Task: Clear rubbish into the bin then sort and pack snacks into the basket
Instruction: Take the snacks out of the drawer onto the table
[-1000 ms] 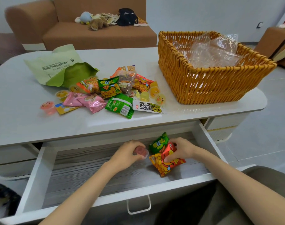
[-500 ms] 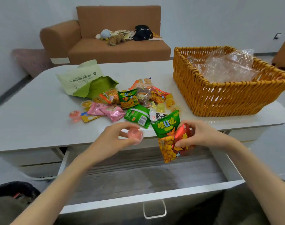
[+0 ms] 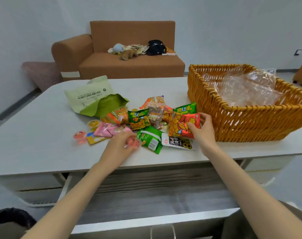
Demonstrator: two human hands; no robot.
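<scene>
One white table point(image 3: 43, 140), wicker basket point(image 3: 250, 125), brown sofa point(image 3: 129, 66)

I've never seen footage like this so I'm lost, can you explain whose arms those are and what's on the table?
No machine here: a person wears a camera on the head, so you look down along their own arms. The left hand holds a small pink jelly cup, blurred. The right hand grips a few snack packets. On the white table lie a pile of snacks and a wicker basket with clear plastic inside. Below, a drawer stands open.
</scene>
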